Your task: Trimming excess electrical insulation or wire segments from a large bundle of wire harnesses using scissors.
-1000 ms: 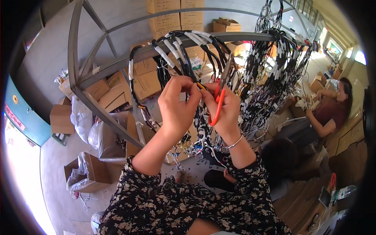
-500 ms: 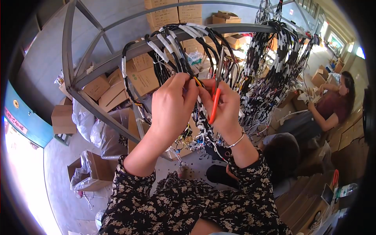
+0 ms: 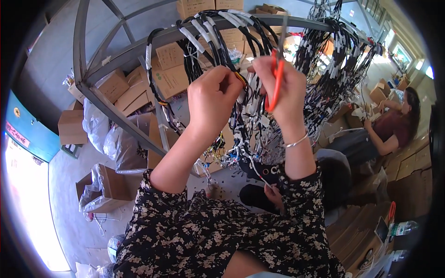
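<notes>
My left hand (image 3: 211, 102) is closed, its thumb and fingers pinching a black wire harness (image 3: 225, 53) where a yellow stretch (image 3: 239, 77) shows. That harness hangs over the grey metal bar (image 3: 174, 34) beside several others with white wrapped sections. To its right, my right hand (image 3: 288, 95) is raised, apart from the left one. Its fingers close around scissors with orange-red handles (image 3: 276, 85), blades pointing up. Whether its thumb and forefinger pinch anything else is hard to make out. Below my hands hang loose wire ends and small connectors (image 3: 241, 148).
A dense mass of harnesses (image 3: 320, 65) hangs farther right on the rack. Cardboard boxes (image 3: 111, 187) and plastic bags (image 3: 97, 132) stand at left. One person (image 3: 394, 120) sits at right; another person's hand (image 3: 274, 198) holds a cable below. A bottle (image 3: 404, 228) lies lower right.
My right hand has moved up and right with the scissors, away from my left hand. The left hand has shifted slightly up and right, still pinching the harness.
</notes>
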`<control>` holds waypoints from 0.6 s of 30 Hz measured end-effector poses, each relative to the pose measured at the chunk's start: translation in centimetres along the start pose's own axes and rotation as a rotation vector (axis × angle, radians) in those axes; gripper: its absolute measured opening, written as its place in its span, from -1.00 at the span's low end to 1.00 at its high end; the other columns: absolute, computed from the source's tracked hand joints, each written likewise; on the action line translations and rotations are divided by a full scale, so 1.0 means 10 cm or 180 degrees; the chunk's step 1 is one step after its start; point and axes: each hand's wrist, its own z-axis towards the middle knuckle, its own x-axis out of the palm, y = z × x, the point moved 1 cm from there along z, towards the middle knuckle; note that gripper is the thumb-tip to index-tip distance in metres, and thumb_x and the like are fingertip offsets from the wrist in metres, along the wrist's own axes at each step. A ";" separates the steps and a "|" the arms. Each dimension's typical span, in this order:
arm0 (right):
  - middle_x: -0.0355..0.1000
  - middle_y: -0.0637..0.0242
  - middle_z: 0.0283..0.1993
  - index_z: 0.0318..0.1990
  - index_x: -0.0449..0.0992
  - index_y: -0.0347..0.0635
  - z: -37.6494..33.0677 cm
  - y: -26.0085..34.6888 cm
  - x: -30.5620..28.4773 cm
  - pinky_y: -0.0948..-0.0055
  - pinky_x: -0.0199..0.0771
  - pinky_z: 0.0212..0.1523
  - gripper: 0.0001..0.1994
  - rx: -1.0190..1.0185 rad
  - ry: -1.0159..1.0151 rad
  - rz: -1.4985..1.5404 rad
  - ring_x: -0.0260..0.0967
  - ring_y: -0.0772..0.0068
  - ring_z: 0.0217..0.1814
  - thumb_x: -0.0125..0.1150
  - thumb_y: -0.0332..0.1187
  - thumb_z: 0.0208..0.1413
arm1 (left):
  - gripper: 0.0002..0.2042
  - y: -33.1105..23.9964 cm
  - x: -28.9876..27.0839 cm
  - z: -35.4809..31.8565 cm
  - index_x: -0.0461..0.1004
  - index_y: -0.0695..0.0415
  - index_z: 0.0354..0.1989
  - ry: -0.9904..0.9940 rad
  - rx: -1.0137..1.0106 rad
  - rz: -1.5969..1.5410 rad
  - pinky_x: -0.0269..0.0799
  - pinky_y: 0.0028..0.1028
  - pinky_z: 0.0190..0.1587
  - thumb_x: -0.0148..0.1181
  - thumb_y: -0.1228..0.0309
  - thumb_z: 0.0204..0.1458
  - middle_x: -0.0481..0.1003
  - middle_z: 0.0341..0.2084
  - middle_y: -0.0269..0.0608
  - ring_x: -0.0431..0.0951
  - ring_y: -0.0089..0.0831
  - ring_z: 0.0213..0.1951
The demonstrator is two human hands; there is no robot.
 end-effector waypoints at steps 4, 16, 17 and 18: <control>0.40 0.49 -0.57 -0.30 0.63 -0.34 0.50 0.05 0.05 0.61 0.17 -0.54 -0.74 0.0074 0.1522 -0.1021 0.19 0.75 -0.53 0.44 -0.26 0.12 | -0.87 -0.10 -0.03 0.04 0.45 0.23 -0.47 0.0028 0.0797 0.0433 0.42 -0.21 -0.48 0.31 0.51 -0.08 0.47 -0.57 -0.07 0.52 -0.06 -0.54; 0.44 0.09 -0.54 -0.46 0.45 -0.42 0.34 0.24 0.18 0.39 0.33 -0.49 -0.65 -0.0545 0.1001 -0.0688 0.31 0.34 -0.57 0.35 -0.28 0.17 | -0.83 -0.04 0.03 0.01 0.50 0.31 -0.54 -0.0309 -0.0267 -0.0469 0.28 -0.51 -0.56 0.27 0.49 0.04 0.42 -0.75 -0.19 0.36 -0.58 -0.67; 0.44 0.10 -0.54 -0.44 0.46 -0.42 0.34 0.24 0.18 0.39 0.34 -0.49 -0.67 -0.0584 0.1006 -0.0682 0.33 0.35 -0.56 0.36 -0.29 0.17 | -0.82 -0.02 0.03 0.01 0.51 0.32 -0.53 -0.0251 -0.0596 -0.0824 0.27 -0.52 -0.55 0.25 0.48 0.07 0.41 -0.75 -0.27 0.35 -0.63 -0.65; 0.44 0.10 -0.54 -0.43 0.47 -0.41 0.34 0.24 0.19 0.39 0.35 -0.49 -0.69 -0.0621 0.1011 -0.0673 0.34 0.35 -0.55 0.36 -0.30 0.17 | -0.80 0.01 0.02 0.01 0.52 0.33 -0.51 -0.0190 -0.0927 -0.1174 0.26 -0.54 -0.55 0.24 0.47 0.10 0.41 -0.74 -0.34 0.34 -0.67 -0.63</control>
